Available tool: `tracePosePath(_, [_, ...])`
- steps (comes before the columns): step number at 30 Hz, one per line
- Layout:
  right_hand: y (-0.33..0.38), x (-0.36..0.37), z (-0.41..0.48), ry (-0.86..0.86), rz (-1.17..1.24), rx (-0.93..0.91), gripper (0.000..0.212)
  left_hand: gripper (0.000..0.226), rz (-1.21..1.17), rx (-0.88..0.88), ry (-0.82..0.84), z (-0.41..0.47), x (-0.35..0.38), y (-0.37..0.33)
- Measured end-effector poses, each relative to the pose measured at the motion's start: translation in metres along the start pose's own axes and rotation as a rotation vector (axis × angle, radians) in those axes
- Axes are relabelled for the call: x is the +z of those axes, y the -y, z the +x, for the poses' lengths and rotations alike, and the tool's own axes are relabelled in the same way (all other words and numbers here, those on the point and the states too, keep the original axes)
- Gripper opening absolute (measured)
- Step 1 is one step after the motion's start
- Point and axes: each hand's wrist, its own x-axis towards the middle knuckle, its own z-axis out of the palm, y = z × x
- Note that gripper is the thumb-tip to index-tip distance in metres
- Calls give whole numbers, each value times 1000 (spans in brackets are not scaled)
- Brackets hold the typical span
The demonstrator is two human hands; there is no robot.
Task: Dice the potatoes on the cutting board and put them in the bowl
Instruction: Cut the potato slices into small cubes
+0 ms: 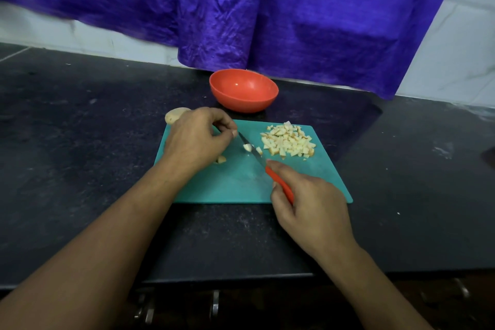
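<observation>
A teal cutting board (241,182) lies on the black counter. My right hand (308,206) grips a knife (278,182) by its red handle, and the blade lies across a small potato piece (247,147) in the board's middle. My left hand (198,136) hovers over the board's left side, fingers curled with the tips by the blade; a potato piece (221,159) peeks out under it. A pile of diced potato (288,140) sits at the board's far right corner. The red bowl (243,90) stands behind the board, with nothing in it. A whole potato (175,114) lies behind my left hand.
A purple cloth (267,13) hangs down to the counter right behind the bowl. White tiled wall (468,56) shows at the back right. The counter's front edge (227,277) runs below the board, with metal drawer handles (214,305) under it.
</observation>
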Motion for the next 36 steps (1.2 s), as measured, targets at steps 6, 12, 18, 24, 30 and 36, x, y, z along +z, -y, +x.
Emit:
tracePosePath(6, [2,-1,2,51,-20,23,41,8,137,119,157,-3,14,-5])
tracePosePath(12, [2,-7,9,133,-55,13,44,5,218,109,105,-5,20,-9])
tracePosePath(18, [-9,-19,11,199,-85,-34,47,6,243,68,60,-5,23,-11])
tracePosePath(24, [-22,-23,10,209,-45,-61,45,11,253,50,49,-8,23,-14])
tracePosePath(30, [-27,-28,10,193,-100,-100,44,8,256,32,52,-9,22,-21])
tracePosePath(36, [-35,-22,6,197,-40,-11,43,8,170,20,87,-6,13,-8])
